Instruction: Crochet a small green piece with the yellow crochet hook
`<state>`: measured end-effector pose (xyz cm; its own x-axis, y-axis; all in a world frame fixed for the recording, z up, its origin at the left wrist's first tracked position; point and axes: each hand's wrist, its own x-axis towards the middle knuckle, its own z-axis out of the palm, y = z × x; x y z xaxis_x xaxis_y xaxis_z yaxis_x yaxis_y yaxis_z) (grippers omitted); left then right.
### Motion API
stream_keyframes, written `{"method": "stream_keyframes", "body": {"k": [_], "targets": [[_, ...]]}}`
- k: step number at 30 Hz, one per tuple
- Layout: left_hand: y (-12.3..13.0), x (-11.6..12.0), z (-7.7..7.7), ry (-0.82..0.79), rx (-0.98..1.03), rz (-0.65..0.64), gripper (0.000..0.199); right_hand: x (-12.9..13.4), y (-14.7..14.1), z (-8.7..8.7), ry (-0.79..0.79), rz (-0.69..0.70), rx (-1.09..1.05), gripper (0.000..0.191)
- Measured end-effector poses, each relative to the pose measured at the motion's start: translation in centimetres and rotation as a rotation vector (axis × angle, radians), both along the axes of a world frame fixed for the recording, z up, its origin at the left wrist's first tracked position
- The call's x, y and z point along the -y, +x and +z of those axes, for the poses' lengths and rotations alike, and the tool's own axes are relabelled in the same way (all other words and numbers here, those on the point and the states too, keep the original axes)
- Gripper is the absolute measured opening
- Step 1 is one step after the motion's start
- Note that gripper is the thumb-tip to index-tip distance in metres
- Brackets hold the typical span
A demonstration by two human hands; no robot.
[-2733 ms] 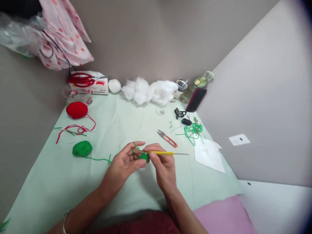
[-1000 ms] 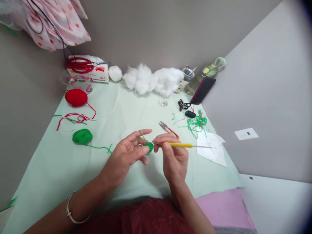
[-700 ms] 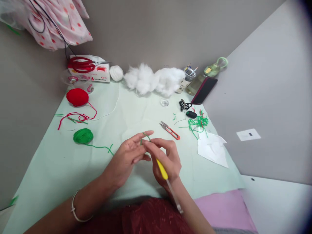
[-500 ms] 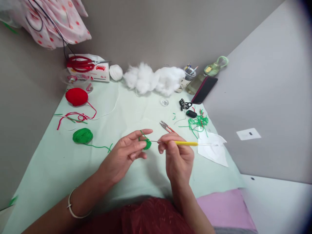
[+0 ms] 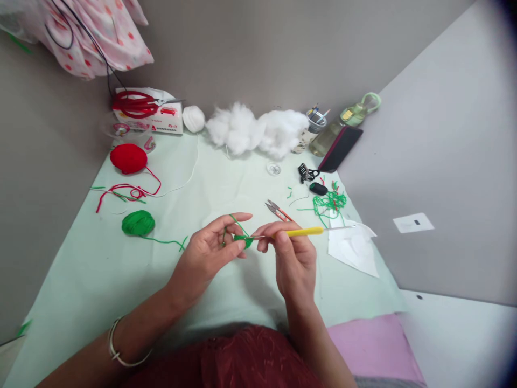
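Observation:
A small green crocheted piece [image 5: 248,243] is pinched in my left hand [image 5: 210,245], with green yarn running up over the raised index finger. My right hand [image 5: 293,258] grips a crochet hook with a yellow handle [image 5: 305,232]. The hook's metal shaft reaches left into the top of the green piece; its very tip is too small to make out. Both hands are above the table, with their fingertips close together. Small thread snips [image 5: 279,210] lie just behind my right hand.
Green yarn ball [image 5: 138,223] and red yarn ball [image 5: 128,158] lie left on the pale green table [image 5: 100,291]. White stuffing [image 5: 258,131], a pen cup [image 5: 309,133], bottle [image 5: 328,137] and phone [image 5: 341,149] stand behind. Tangled green scraps [image 5: 329,202] and white paper [image 5: 351,250] lie right.
The hook has moved left and tilted, and its shaft now overlaps the green piece more. My right hand has shifted slightly left. My left thumb and the green piece have turned a little.

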<state>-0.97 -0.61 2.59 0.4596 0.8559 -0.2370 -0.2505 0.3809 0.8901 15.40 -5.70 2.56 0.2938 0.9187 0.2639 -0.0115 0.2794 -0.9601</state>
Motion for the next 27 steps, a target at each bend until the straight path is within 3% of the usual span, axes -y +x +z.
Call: {"method": "stream_keyframes", "body": {"k": [3, 7, 10, 12, 14, 18, 23, 27], "targets": [[0.1, 0.4, 0.0, 0.06, -0.09, 0.049, 0.034, 0.5, -0.1, 0.4, 0.079, -0.05, 0.307, 0.022], [0.6, 1.1, 0.0, 0.142, -0.179, 0.169, 0.036, 0.9, -0.6, -0.1, 0.304, -0.128, 0.809, 0.024], [0.9, 1.3, 0.2, -0.039, -0.009, 0.102, 0.048, 1.0, -0.9, -0.8, 0.448, -0.26, 1.012, 0.026], [0.8, 1.0, 0.4, -0.23, 0.146, -0.015, 0.051, 1.2, -0.9, -0.8, 0.415, -0.274, 0.91, 0.027], [0.6, 0.7, 0.7, -0.337, 0.223, -0.065, 0.047, 1.3, -0.7, -0.4, 0.29, -0.232, 0.653, 0.026], [0.4, 0.3, 0.9, -0.252, 0.244, -0.071, 0.039, 0.9, -0.3, 0.6, 0.141, -0.132, 0.243, 0.022], [0.6, 0.7, 0.6, -0.136, 0.119, -0.079, 0.035, 0.7, -0.7, 0.4, 0.089, -0.102, 0.292, 0.021], [0.9, 0.8, 0.6, -0.156, 0.107, 0.008, 0.046, 1.3, -1.1, -0.6, 0.222, -0.2, 0.615, 0.031]]}}
